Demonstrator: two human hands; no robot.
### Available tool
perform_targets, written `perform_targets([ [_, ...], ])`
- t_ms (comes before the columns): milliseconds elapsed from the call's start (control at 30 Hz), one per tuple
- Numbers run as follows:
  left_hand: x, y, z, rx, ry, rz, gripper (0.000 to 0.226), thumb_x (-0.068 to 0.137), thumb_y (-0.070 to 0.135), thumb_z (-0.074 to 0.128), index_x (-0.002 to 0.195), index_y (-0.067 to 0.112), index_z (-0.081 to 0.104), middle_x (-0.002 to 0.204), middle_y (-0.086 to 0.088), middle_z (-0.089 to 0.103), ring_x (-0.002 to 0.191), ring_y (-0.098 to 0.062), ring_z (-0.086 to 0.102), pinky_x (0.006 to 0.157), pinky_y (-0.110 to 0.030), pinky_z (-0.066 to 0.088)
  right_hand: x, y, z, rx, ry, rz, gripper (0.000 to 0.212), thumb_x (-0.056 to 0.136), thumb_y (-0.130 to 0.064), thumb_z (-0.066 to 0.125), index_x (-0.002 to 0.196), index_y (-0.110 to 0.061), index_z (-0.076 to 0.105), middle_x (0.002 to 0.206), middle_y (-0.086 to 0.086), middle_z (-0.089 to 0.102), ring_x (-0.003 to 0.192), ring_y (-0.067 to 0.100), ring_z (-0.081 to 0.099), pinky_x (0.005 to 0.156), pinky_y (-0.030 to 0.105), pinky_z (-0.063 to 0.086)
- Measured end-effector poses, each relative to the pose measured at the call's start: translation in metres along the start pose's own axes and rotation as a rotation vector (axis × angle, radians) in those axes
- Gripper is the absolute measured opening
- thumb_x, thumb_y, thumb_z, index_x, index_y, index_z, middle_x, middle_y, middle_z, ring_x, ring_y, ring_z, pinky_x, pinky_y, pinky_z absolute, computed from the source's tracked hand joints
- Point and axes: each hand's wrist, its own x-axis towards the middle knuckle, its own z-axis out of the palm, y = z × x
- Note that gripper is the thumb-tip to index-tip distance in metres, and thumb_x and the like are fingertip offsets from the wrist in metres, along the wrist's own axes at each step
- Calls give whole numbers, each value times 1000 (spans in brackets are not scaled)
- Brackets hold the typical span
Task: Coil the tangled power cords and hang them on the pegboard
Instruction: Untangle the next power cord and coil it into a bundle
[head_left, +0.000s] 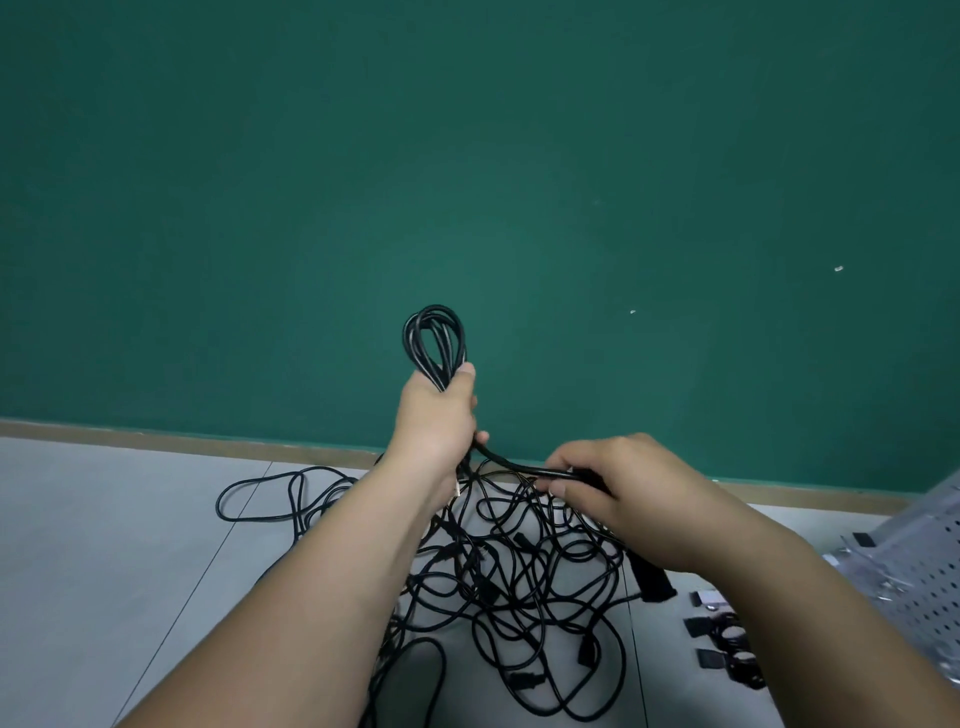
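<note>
Head view: coil in one fist, strand in the other

The left hand (434, 415) is curled around the coil (435, 343), whose loops stand above the fist. The right hand (618, 493) pinches a cord strand (519, 465) leading from under that fist. The tangle (519, 587) lies on the floor (130, 519) beneath both hands.

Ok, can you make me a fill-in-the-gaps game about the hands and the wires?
1. The left hand grips a coil of ____ cord.
2. The right hand pinches a stretch of cord that runs to the ____ hand.
3. The tangled cords lie on the ____.
4. The wall behind is ____.
Missing words: black, left, floor, green.
</note>
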Motion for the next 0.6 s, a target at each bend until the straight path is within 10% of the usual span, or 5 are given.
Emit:
perform_targets([
  [233, -9, -12, 1, 395, -336, 140, 23, 105, 51, 58, 92, 32, 57, 75, 9, 61, 72, -7, 59, 79, -40, 53, -5, 5, -13, 139, 236, -163, 20, 99, -22, 72, 106, -41, 77, 95, -15, 62, 94, 8, 65, 86, 33, 54],
  [367, -27, -13, 10, 453, -548, 7, 45, 101, 68, 47, 104, 24, 57, 76, 0, 47, 56, -10, 46, 50, -31, 50, -6, 6, -18, 135, 341, -189, 36, 91, -7, 75, 106, -39, 75, 100, -17, 60, 94, 10, 66, 85, 33, 55],
  [600, -49, -6, 19, 453, -864, 34, 76, 86, 85, 53, 122, 19, 59, 75, 6, 49, 54, -2, 48, 48, -28, 49, -12, 10, -34, 39, 506, -201, 28, 81, -16, 88, 94, -33, 70, 97, -18, 63, 87, 6, 67, 75, 39, 57],
])
